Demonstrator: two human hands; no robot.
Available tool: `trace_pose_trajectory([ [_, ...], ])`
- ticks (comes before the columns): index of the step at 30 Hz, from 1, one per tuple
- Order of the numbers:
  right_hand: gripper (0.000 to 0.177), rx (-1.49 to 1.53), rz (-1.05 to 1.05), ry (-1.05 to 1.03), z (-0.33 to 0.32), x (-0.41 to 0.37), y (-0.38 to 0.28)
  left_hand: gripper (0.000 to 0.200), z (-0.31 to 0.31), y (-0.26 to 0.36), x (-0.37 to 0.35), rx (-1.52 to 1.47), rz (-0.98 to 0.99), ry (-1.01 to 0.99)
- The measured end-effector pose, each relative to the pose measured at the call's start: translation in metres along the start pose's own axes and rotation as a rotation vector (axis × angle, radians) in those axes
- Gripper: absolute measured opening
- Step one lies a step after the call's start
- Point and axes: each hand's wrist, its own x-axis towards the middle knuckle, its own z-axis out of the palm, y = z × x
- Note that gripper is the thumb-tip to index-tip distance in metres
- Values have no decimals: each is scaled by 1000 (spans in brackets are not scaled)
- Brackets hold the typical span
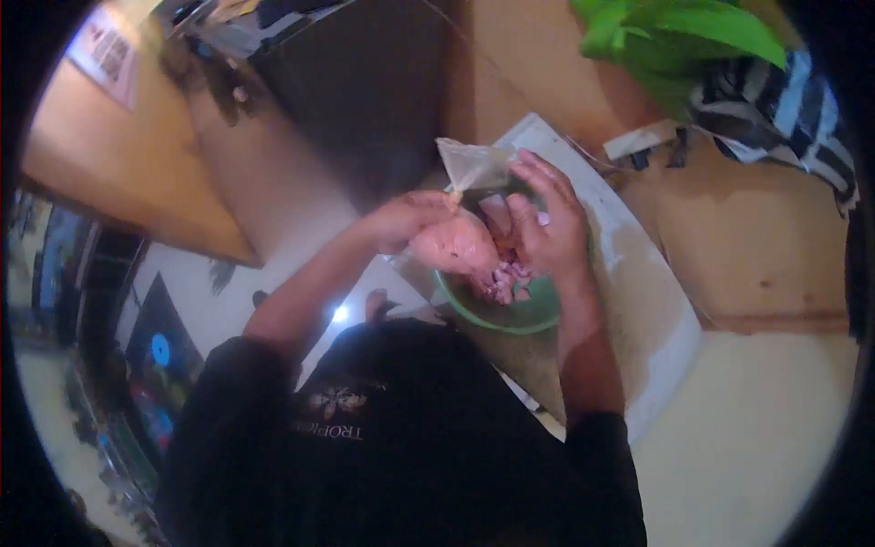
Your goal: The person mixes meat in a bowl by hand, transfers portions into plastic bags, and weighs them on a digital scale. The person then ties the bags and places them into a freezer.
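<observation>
A clear plastic bag (454, 244) filled with something pink hangs over the left part of a green bowl (510, 321). My left hand (415, 221) is closed on the bag near its gathered neck, and the bag's loose top (476, 166) sticks up above. Over the bowl's right side is my right hand (553, 223), its thumb and fingers apart, close to the bag's top; nothing shows in its grasp. Pink and reddish chunks (510, 273) lie in the bowl beneath both hands.
The bowl stands on a worn whitish board (638, 301). Behind it are a dark box-like piece (351, 91), a green cloth (674, 36) and a striped cloth (784, 109). A wooden surface (137, 164) is at the left.
</observation>
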Motion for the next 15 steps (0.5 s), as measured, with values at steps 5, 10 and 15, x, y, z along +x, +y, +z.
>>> trace_pose_trajectory([
  [5, 36, -183, -345, -408, 43, 31, -42, 35, 2, 8, -43, 184, 99, -19],
  [10, 32, -202, -140, -775, 74, 59, -68, 17, -45, 27, -77, 453, 202, -260],
  [15, 24, 55, 25, -818, 123, 71, -48, 19, -85, 53, -103, 546, 246, -71],
])
